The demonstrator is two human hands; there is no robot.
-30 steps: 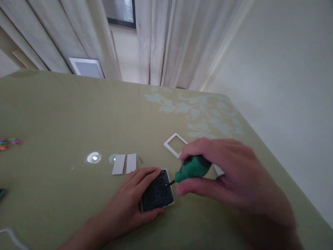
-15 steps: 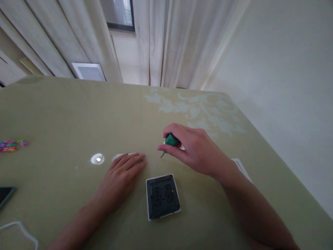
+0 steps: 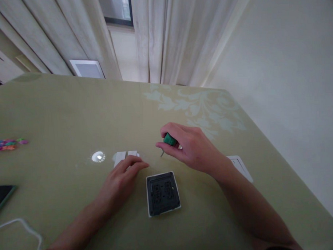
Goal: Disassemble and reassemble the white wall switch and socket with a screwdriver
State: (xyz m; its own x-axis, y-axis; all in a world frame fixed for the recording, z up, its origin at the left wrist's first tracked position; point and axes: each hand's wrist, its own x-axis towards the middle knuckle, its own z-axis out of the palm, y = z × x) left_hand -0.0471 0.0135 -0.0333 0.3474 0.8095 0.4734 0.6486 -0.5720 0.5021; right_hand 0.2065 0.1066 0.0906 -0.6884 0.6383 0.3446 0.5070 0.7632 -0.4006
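My right hand [image 3: 190, 148] is wrapped round the green handle of a small screwdriver [image 3: 170, 139]. Its thin metal shaft points down and to the left, above the table and beyond the socket. A square wall socket [image 3: 163, 194] lies on the table with its black back up and a white rim around it. Left of the socket, my left hand [image 3: 124, 177] rests low with loosely bent fingers, apparently holding nothing. Just past those fingers lie two white rectangular pieces [image 3: 120, 157], partly covered by the hand.
A white frame plate [image 3: 241, 168] lies at the right, partly behind my forearm. Colourful small items [image 3: 9, 144] sit at the far left, with a dark flat device [image 3: 2, 196] and a white cable [image 3: 25, 226] nearer. A wall [image 3: 291, 98] borders the table [image 3: 100, 109].
My left hand has drawn back slightly and bent its fingers, uncovering more of the white pieces. My right hand with the screwdriver has shifted slightly left.
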